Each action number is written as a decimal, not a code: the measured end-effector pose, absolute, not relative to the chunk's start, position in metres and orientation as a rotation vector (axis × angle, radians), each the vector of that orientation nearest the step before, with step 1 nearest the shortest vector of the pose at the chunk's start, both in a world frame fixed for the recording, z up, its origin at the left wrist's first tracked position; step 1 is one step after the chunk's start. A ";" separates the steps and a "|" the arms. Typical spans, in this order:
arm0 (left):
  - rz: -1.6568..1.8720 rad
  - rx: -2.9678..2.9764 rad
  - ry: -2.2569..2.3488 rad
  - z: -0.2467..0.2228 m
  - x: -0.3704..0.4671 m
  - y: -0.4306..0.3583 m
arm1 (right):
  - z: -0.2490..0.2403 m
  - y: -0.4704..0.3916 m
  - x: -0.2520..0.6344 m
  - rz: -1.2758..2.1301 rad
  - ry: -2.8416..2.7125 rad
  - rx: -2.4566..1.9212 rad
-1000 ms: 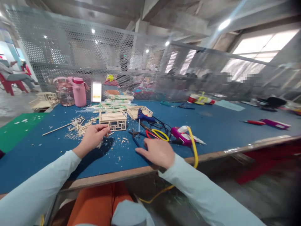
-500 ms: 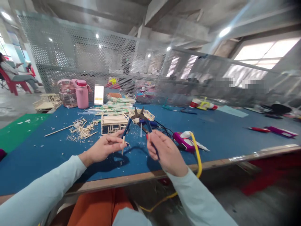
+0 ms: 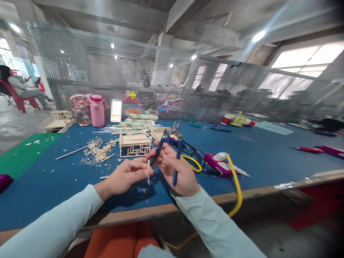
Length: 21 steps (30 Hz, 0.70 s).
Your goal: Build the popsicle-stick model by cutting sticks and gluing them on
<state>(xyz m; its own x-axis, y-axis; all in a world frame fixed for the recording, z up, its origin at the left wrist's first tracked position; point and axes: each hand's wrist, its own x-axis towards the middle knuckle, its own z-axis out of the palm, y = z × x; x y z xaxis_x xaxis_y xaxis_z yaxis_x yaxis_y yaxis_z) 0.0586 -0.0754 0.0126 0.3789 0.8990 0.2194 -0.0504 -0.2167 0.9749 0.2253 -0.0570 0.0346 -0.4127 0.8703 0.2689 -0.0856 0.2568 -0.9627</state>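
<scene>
Two hands are close together above the table (image 3: 268,161): fingers of the left hand (image 3: 125,178) pinch a short stick (image 3: 148,175); the right hand (image 3: 181,172) holds pliers (image 3: 178,154), handles spread. Steadying both before squeezing seems wise.

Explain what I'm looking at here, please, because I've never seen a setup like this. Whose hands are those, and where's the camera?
There is no machine here: these are a person's two bare hands. The view comes from a camera worn on that person's head, looking forward and down. The left hand pinches a short wooden stick. The right hand holds blue-handled pliers. On the blue tabletop lie a small wooden frame, a heap of stick scraps and a purple-and-white tool. A pink bottle stands towards the back.
</scene>
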 end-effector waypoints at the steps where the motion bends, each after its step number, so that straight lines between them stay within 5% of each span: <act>1: 1.110 1.432 0.812 0.014 0.056 -0.073 | 0.040 -0.054 0.234 1.218 -1.689 -0.832; 9: 1.218 1.169 0.993 0.013 0.049 -0.062 | 0.057 -0.048 0.262 0.430 -2.605 -1.278; 21: 1.172 1.289 1.001 0.004 0.049 -0.059 | 0.055 -0.054 0.256 0.207 -2.662 -1.259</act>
<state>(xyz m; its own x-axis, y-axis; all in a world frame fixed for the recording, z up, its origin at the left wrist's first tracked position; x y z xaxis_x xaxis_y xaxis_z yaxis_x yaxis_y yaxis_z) 0.0492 -0.0585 0.0037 0.1617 0.9834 0.0822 -0.0727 -0.0712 0.9948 0.2558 -0.0536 0.0554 -0.6215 0.7756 0.1102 0.7492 0.6296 -0.2058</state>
